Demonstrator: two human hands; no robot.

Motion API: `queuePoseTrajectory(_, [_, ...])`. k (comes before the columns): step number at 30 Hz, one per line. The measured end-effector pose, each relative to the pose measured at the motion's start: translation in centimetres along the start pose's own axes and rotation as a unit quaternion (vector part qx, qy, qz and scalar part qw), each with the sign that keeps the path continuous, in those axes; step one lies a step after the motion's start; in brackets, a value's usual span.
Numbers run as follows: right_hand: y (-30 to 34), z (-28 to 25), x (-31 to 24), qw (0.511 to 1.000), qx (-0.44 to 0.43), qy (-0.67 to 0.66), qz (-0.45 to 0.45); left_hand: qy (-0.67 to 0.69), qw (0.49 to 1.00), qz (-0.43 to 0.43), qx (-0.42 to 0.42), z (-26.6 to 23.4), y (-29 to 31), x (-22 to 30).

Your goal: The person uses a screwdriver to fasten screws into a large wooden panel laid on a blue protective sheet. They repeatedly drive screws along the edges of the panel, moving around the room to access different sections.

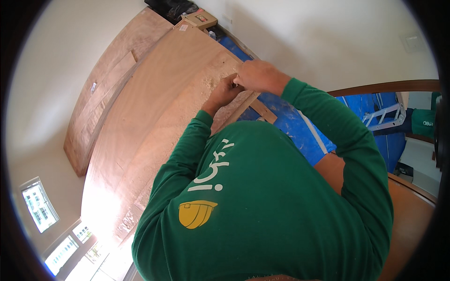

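Observation:
My left hand [224, 93] and my right hand [260, 76] meet over the edge of a large plywood panel [159, 70], close to its right end. The fingers of both are closed in a pinch. A small pale bit shows between the fingertips, too small to name. Sawdust and shavings [213, 82] are strewn over the panel beside my left hand. Just below my hands, a narrow wooden strip [241, 107] runs along the panel's near side, and a short wood piece [263, 111] sticks out from it.
More plywood [101, 79] stands behind the panel by the wall. A cardboard box [200, 18] and black plastic [171, 8] sit at the far end. Blue sheeting [293, 124] covers the floor. Through an opening at right are an aluminium ladder [386, 116] and a person in green [423, 122].

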State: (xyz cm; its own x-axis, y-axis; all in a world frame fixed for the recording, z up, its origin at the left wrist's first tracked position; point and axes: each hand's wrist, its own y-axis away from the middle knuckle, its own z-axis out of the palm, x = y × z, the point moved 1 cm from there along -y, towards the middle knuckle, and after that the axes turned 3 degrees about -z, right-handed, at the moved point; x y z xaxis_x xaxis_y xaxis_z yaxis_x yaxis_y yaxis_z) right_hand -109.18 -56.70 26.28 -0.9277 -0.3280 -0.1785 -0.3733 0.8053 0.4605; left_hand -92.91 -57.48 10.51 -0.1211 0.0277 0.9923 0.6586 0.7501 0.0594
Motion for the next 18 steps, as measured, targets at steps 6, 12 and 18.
queuePoseTrajectory(6, [1.3,0.7,0.2,0.977,0.095,0.119,-0.151,-0.016,1.000,-0.009,0.024,-0.1,-0.1,-1.6])
queuePoseTrajectory(12, [0.7,-0.5,0.5,0.999,0.013,0.031,0.032,-0.037,0.999,-0.013,0.012,-0.7,-0.5,-0.9])
queuePoseTrajectory(18, [0.6,-0.6,-0.1,1.000,0.015,0.011,-0.021,0.009,1.000,0.007,0.001,-0.3,-0.2,-0.6])
